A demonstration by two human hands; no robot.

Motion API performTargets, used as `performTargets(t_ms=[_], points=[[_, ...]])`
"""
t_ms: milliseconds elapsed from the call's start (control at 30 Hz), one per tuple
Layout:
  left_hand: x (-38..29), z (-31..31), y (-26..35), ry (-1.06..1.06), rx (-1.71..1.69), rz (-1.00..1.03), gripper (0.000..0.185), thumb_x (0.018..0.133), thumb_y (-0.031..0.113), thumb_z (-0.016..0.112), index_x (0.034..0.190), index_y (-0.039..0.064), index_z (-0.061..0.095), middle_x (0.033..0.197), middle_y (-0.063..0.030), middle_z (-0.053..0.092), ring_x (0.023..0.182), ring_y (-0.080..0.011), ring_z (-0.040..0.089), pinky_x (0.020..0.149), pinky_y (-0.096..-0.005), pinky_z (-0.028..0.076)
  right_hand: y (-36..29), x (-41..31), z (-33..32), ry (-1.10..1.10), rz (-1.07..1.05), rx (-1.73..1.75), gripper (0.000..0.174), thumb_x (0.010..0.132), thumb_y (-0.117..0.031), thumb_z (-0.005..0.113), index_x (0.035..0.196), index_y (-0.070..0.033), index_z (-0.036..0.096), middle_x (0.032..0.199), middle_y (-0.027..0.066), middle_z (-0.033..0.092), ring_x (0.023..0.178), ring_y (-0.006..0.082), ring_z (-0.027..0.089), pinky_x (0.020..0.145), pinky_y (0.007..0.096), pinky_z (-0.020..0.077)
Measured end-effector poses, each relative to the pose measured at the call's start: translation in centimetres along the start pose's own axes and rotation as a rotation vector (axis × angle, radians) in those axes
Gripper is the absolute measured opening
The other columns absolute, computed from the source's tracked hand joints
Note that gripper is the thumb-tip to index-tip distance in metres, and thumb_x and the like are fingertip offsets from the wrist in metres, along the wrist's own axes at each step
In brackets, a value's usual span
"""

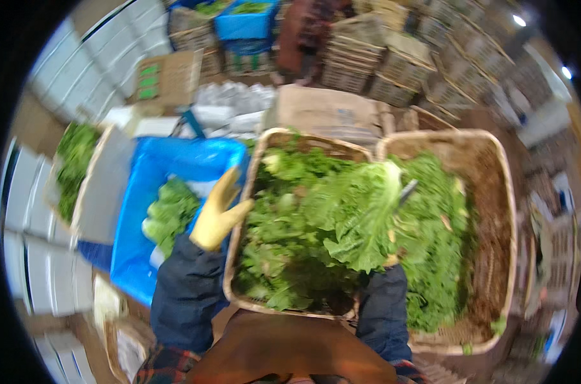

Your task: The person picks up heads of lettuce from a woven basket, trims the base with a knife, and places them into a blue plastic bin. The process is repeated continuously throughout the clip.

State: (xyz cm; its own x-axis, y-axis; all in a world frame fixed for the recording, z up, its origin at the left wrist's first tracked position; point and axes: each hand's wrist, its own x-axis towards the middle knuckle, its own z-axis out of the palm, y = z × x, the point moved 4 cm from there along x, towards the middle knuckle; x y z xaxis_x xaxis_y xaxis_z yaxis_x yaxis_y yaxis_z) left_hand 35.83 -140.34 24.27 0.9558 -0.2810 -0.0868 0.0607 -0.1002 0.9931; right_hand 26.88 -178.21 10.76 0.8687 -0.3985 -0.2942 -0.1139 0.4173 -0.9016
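Note:
My left hand (218,211), in a yellow glove, has its fingers apart and holds nothing. It hovers between the blue-lined crate (127,211) and the middle crate's rim (229,269). Inside the blue liner lies a head of leafy lettuce (173,211). A large lettuce head (367,216) is raised over the middle and right crates. At its lower end is my right hand (391,260), mostly hidden by the leaves. A grey blade-like piece (407,190) sticks out beside that lettuce; what holds it is hidden. Loose lettuce leaves (271,240) fill much of the middle crate.
The right crate (511,240) holds more green leaves (429,288) along its left side. Another crate of greens (77,168) stands far left. Behind are a brown sack-like bundle (329,113), white packets (235,96) and stacked crates (353,57). White boxes (103,57) line the left.

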Motion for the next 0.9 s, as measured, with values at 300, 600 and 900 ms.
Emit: performTargets(t_ms=[300, 600, 900], points=[[-4.6, 7.1, -6.5, 0.184, -0.423, 0.014, 0.118, 0.075, 0.02, 0.092, 0.162, 0.001, 0.014, 0.153, -0.0206, 0.044, 0.141, -0.0313, 0.046, 0.117, -0.0388, 0.038, -2.9, -0.6, 14.4, -0.705, -0.134, -0.599, 0.065, 0.095, -0.021, 0.066, 0.152, 0.001, 0.043, 0.136, 0.0127, 0.061, 0.12, 0.0252, 0.063, 0.097, 0.0388, 0.0528], [-18.7, -15.7, -13.8, 0.894, -0.576, -0.09, 0.08, 0.079, -0.01, 0.078, 0.148, 0.003, 0.038, 0.14, -0.0184, 0.056, 0.13, -0.0313, 0.057, 0.107, -0.0433, 0.051, -12.2, 3.5, 19.0, 0.097, -0.762, -1.917, 0.098, 0.085, -0.009, 0.082, 0.164, -0.012, 0.025, 0.123, 0.0212, 0.065, 0.092, 0.0286, 0.072, 0.074, 0.0404, 0.0572], [-23.7, -25.7, -19.9, 1.261, -0.682, -0.11, 0.073, 0.083, -0.016, 0.071, 0.146, -0.001, 0.039, 0.138, -0.0218, 0.057, 0.126, -0.0333, 0.061, 0.103, -0.0437, 0.056, 29.5, -10.6, 53.9, -0.888, -0.064, -1.121, 0.08, 0.078, -0.039, 0.087, 0.14, 0.0, 0.057, 0.13, 0.0219, 0.066, 0.119, 0.0343, 0.064, 0.098, 0.0389, 0.0516]])
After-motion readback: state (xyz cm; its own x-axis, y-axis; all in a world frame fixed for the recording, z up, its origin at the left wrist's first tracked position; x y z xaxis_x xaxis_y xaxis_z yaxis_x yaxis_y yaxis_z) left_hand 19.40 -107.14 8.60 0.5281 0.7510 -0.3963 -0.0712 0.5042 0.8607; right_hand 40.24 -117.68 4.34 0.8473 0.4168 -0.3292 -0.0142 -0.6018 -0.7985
